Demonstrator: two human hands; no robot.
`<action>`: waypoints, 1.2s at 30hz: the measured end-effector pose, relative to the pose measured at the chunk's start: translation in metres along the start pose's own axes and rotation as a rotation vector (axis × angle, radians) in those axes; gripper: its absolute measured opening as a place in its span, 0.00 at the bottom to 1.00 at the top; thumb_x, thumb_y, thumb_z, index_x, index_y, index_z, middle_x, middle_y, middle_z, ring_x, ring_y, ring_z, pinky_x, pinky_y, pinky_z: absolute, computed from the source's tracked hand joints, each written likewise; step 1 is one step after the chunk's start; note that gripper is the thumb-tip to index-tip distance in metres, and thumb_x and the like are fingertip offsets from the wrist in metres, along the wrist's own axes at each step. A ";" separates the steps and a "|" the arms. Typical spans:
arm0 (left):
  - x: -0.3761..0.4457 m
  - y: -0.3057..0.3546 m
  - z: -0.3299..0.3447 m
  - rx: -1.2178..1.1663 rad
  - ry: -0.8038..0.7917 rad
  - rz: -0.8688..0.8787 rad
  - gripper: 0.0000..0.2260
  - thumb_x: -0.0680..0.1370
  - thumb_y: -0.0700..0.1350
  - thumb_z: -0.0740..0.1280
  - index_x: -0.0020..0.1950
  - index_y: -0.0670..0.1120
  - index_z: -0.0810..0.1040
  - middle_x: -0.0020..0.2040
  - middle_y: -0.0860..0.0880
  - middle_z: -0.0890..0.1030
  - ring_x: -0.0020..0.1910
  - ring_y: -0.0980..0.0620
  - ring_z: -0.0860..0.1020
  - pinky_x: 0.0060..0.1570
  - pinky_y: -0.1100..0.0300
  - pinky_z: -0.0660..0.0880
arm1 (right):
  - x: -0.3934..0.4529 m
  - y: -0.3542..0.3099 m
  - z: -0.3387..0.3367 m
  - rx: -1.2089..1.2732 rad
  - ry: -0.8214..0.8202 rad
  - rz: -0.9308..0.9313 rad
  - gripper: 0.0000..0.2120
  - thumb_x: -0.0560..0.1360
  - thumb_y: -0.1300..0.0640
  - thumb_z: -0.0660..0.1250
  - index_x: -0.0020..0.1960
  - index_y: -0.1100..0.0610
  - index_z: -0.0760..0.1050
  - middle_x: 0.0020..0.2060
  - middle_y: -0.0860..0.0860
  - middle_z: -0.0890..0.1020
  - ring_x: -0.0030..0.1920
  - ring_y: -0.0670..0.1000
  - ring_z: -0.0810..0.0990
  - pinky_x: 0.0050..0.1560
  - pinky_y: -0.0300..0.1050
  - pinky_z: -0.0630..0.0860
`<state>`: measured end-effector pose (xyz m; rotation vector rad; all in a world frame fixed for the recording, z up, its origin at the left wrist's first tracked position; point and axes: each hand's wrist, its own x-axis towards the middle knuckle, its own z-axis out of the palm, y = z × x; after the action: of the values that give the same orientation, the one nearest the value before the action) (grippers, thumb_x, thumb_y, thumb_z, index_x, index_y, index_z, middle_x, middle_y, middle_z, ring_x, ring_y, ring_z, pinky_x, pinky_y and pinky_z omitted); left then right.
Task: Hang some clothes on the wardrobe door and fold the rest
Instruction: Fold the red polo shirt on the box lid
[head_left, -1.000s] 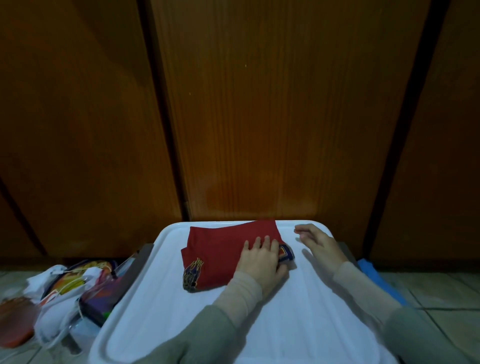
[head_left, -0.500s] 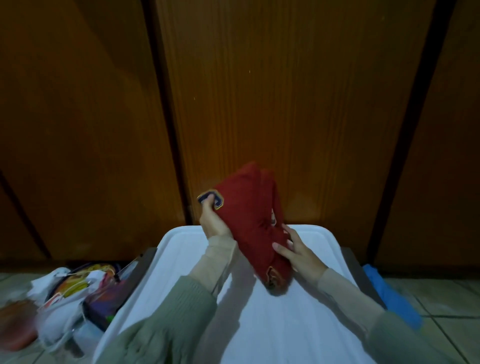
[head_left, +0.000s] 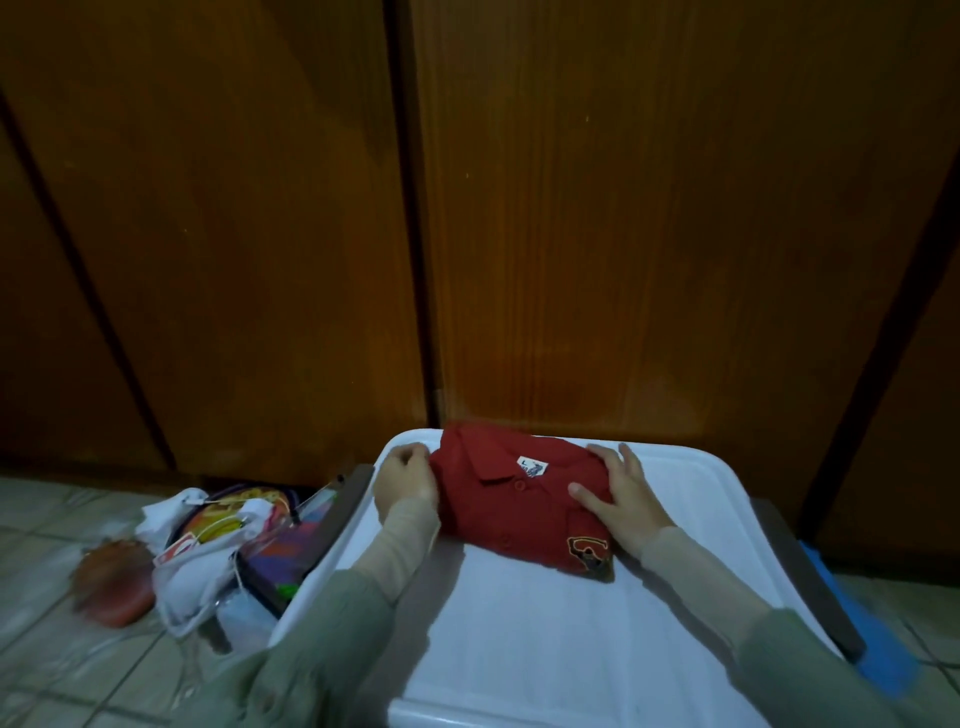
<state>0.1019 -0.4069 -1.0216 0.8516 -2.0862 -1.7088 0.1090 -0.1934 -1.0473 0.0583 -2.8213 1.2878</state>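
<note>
She is squaring a folded red polo shirt (head_left: 519, 499) lying on the white surface (head_left: 519, 649), left hand (head_left: 406, 480) pinching its edge, right hand (head_left: 626, 496) pressing flat; setting it aside likely comes next.

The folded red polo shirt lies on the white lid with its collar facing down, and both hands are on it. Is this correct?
Not quite. The head view shows the red polo shirt on the white lid with its collar, label and buttons facing up. The left hand and right hand are both on it.
</note>
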 end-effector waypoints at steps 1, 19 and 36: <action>0.000 0.001 0.001 0.060 -0.056 0.047 0.13 0.79 0.45 0.59 0.58 0.42 0.78 0.57 0.42 0.79 0.55 0.43 0.75 0.51 0.59 0.67 | 0.000 0.000 0.000 -0.008 0.060 0.031 0.28 0.76 0.48 0.66 0.72 0.52 0.61 0.73 0.57 0.58 0.71 0.57 0.62 0.70 0.51 0.63; 0.026 -0.005 0.009 0.635 -0.195 0.199 0.18 0.82 0.53 0.52 0.64 0.47 0.74 0.60 0.43 0.78 0.59 0.42 0.75 0.58 0.53 0.70 | 0.017 0.003 -0.022 0.507 0.210 0.268 0.07 0.75 0.65 0.66 0.43 0.56 0.71 0.43 0.57 0.80 0.47 0.58 0.78 0.53 0.54 0.75; 0.013 -0.018 0.013 0.818 -0.183 0.226 0.32 0.80 0.61 0.40 0.64 0.43 0.74 0.60 0.42 0.77 0.60 0.42 0.74 0.58 0.51 0.68 | 0.030 -0.003 -0.012 0.457 0.037 0.443 0.15 0.77 0.49 0.62 0.51 0.62 0.74 0.42 0.57 0.77 0.44 0.57 0.76 0.45 0.46 0.73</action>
<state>0.0888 -0.4063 -1.0437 0.6161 -2.9205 -0.8106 0.0792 -0.1870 -1.0361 -0.5983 -2.5282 1.9696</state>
